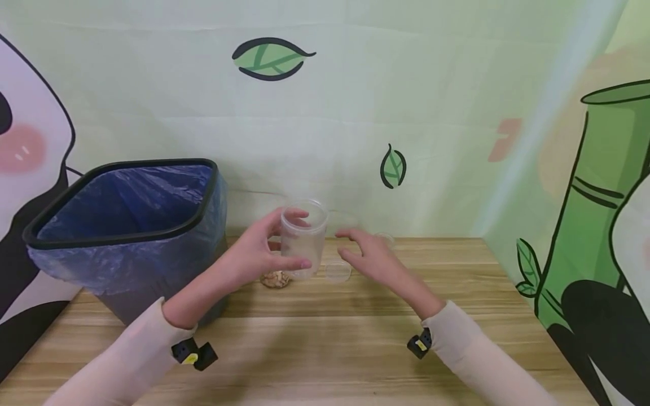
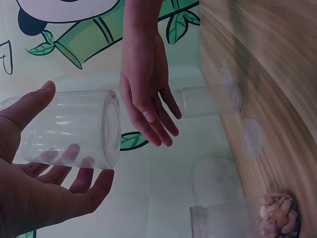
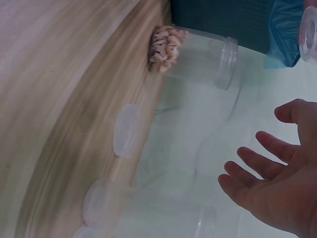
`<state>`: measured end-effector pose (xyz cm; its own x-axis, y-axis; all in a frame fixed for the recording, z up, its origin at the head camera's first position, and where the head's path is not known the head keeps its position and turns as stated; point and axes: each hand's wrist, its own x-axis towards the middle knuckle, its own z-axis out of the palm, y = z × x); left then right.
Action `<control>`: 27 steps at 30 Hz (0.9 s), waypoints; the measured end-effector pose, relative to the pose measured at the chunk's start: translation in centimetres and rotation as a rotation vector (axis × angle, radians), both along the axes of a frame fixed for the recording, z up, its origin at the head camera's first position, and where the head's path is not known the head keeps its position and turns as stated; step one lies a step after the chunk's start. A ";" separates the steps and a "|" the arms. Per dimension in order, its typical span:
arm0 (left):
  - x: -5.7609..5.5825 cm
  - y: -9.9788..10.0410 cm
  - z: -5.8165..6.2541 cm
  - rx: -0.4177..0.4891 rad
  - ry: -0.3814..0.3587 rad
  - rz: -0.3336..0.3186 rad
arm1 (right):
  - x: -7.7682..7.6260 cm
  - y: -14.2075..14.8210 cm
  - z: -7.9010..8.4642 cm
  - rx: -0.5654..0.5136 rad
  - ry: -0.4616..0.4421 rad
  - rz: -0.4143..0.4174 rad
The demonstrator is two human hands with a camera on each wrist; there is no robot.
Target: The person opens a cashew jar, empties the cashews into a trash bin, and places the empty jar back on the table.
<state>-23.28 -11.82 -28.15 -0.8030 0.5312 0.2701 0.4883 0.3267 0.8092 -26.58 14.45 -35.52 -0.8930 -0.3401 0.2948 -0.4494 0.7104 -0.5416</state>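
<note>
My left hand (image 1: 249, 255) grips a clear plastic jar (image 1: 304, 245) around its side, lifted over the table. Nothing shows inside this jar. To its right, my right hand (image 1: 374, 258) is apart from it, fingers loosely spread and holding nothing. Under the held jar lies a round clear lid (image 1: 338, 272) on the table. A second clear jar (image 3: 198, 62) stands to the left, its bottom filled with nut-like pieces (image 3: 167, 48). Behind my right hand stands another see-through jar (image 2: 208, 101), with a further lid (image 2: 226, 76) beside it.
A large bin (image 1: 122, 245) with a blue plastic liner and black rim stands on the left of the wood-grain table (image 1: 355, 355). A printed cloth backdrop (image 1: 345, 101) rises right behind the jars and along the right side.
</note>
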 end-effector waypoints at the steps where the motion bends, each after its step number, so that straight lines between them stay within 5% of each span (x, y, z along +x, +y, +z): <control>1: -0.1 0.0 -0.2 0.002 -0.009 0.004 | 0.0 0.0 -0.2 0.012 0.011 0.005; 10: -0.8 0.1 -2.1 0.040 -0.072 -0.012 | -0.1 0.2 -1.7 0.037 0.053 0.024; 17: -1.1 0.5 -3.7 0.027 -0.086 -0.014 | 0.2 0.5 -2.6 0.044 -0.019 -0.001; 27: -1.8 1.5 -6.7 -0.002 -0.044 -0.020 | 0.1 1.1 -3.9 0.062 -0.032 -0.029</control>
<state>-25.05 -10.27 -34.88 -0.8031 0.5481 0.2337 0.4586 0.3182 0.8297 -26.52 15.57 -39.37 -0.9115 -0.3305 0.2449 -0.4110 0.7558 -0.5098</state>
